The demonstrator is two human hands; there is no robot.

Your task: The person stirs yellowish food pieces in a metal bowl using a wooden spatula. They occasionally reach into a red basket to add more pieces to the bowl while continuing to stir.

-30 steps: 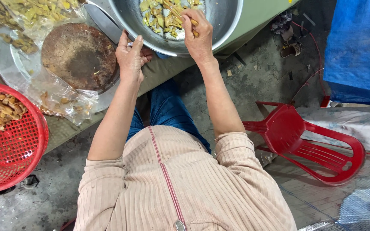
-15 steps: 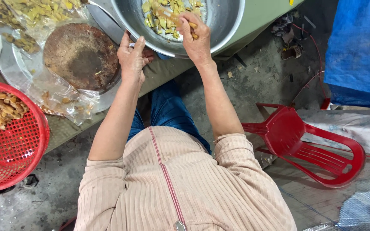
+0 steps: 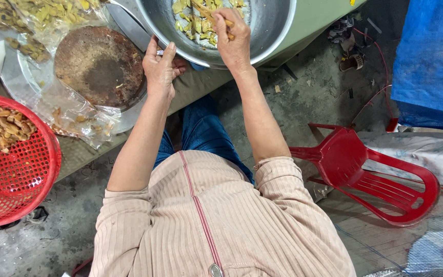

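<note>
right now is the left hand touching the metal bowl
Touching. The head view shows the left hand with its fingers resting against the outer rim of the metal bowl.

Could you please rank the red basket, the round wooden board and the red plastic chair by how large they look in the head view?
1. red plastic chair
2. red basket, cut off at the frame's edge, so unsure against the chair
3. round wooden board

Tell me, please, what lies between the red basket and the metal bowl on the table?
In the head view, a round wooden board on a plastic-covered tray lies between red basket and metal bowl.
</note>
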